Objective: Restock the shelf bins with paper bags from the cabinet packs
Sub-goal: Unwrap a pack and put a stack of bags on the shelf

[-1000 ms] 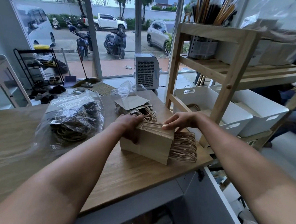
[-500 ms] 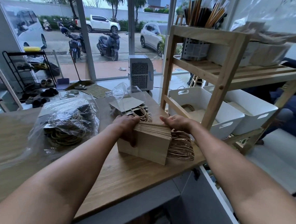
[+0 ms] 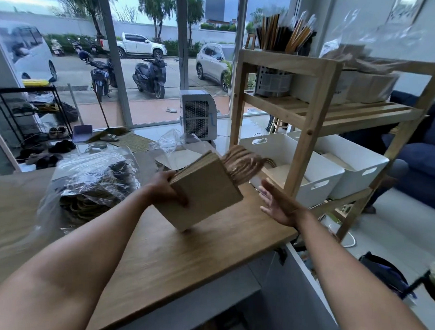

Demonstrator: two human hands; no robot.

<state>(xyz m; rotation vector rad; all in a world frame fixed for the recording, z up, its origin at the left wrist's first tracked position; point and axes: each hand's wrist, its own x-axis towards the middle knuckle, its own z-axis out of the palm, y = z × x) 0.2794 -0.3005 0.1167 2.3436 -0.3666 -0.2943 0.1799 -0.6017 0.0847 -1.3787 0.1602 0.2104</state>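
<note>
A thick stack of brown paper bags [image 3: 205,189] with twisted cord handles is tilted up off the wooden counter [image 3: 181,258], handles pointing toward the shelf. My left hand [image 3: 166,190] grips the stack's left side. My right hand [image 3: 276,203] hovers open to the right of the stack, not touching it. Two white bins [image 3: 319,176] [image 3: 362,170] sit on the wooden shelf's lower level; the nearer one holds some paper bags.
A clear plastic pack of dark bags [image 3: 92,186] lies on the counter to the left. An opened plastic wrap with a few bags [image 3: 177,150] lies behind the stack. The wooden shelf unit [image 3: 312,119] stands right of the counter, its post in front of the bins.
The stack has been lifted and tilted up off the counter by my left hand. My right hand has let go of it and moved off to the right, open.
</note>
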